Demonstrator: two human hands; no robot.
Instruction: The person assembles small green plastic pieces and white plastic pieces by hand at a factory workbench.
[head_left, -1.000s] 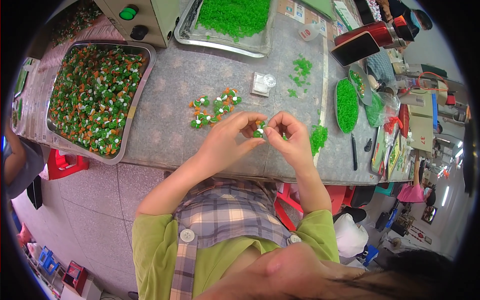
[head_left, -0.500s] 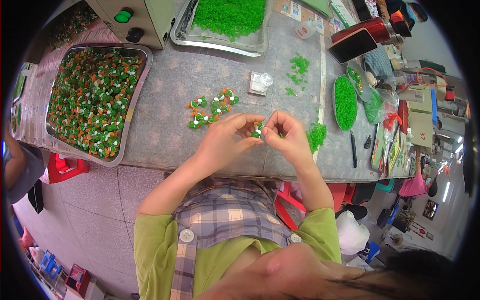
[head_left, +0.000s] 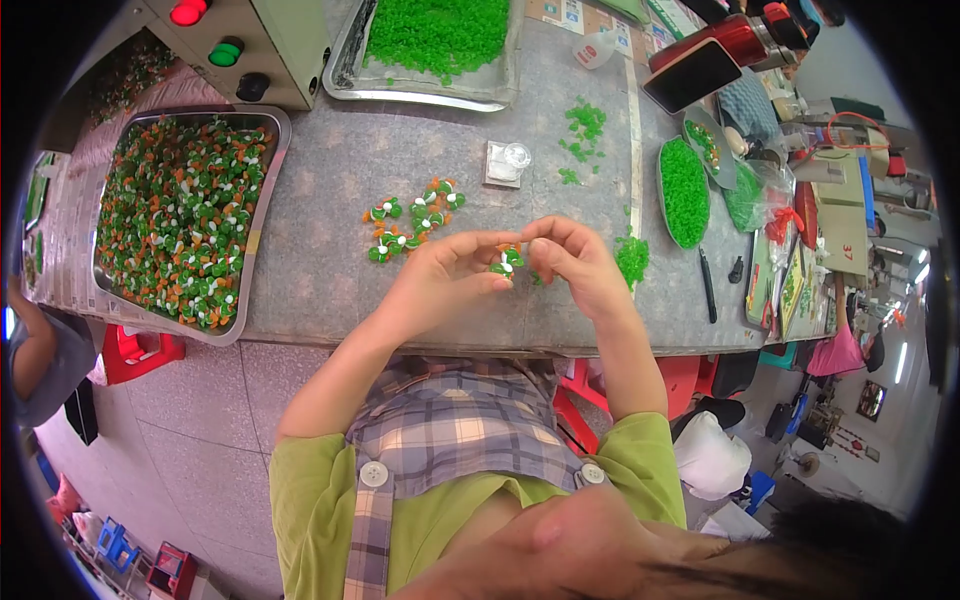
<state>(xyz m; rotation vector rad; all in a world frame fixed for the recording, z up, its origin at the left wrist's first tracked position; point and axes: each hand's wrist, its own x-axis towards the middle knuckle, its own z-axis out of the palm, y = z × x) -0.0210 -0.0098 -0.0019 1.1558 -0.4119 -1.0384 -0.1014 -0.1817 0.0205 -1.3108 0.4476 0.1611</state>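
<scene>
Between the thumb and fingers of my left hand is a small green, white and orange plastic piece. My right hand is close against its right side, fingers curled and pinched together. The index fingertips of both hands meet just above the piece. Whatever the right fingertips hold is too small or hidden to name. Beyond my left hand lies a loose group of similar small coloured pieces. Tiny green plastic bits are heaped right beside my right hand, with more green bits scattered farther back.
A metal tray full of coloured pieces stands left, another tray of green bits at the back. A small white block, an oval dish, a black pen and a phone lie about. A control box rises back left.
My right fingers have drawn slightly apart from the piece, so more of it shows in my left hand. The view has shifted a little, and a red light on the control box now shows.
</scene>
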